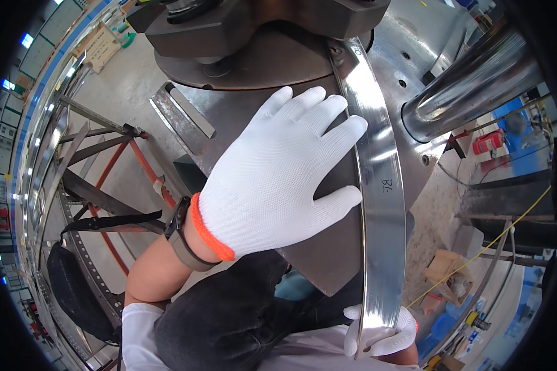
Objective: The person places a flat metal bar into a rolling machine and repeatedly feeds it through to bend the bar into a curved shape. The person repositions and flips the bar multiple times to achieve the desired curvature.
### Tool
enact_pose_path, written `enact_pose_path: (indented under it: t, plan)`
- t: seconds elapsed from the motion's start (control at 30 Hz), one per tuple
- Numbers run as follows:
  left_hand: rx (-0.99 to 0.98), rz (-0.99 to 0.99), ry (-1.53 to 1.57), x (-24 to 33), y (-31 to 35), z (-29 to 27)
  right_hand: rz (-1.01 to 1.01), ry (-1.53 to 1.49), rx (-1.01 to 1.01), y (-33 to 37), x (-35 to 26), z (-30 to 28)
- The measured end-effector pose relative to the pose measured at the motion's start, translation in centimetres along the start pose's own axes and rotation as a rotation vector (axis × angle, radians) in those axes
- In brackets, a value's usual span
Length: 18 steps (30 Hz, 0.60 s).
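Observation:
My left hand, in a white knit glove with an orange cuff, is spread palm down over a dark steel plate. Its fingers are stretched apart, with the index fingertip and thumb at the edge of a long, curved, shiny metal strip. Handwritten marks show on the strip. Its far end reaches the round dark base of a machine. At the strip's near end, my right hand, also gloved in white, grips it with the fingers partly hidden beneath.
A heavy machine head overhangs the far side. To the right rises a thick polished steel column. An orange and grey metal frame holding long strips stands at left. A cardboard box sits on the floor at right.

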<state>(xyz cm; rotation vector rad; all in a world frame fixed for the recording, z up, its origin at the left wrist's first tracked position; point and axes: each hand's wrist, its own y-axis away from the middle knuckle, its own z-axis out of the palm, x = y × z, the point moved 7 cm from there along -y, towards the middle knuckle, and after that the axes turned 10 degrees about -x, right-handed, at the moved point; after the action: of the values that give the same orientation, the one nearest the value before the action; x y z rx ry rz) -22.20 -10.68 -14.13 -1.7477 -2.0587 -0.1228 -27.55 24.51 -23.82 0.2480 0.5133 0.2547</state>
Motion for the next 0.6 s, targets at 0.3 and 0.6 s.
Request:
enact_pose_path:
  t: [0.3, 0.6]
  plan:
    - [0.006, -0.015, -0.022, 0.0, 0.0, 0.2, -0.241, -0.143, -0.029, -1.5, -0.3, -0.2]
    - [-0.026, -0.032, -0.032, -0.2, -0.2, 0.0, -0.171, -0.060, -0.009, -1.8, -0.7, -0.8]
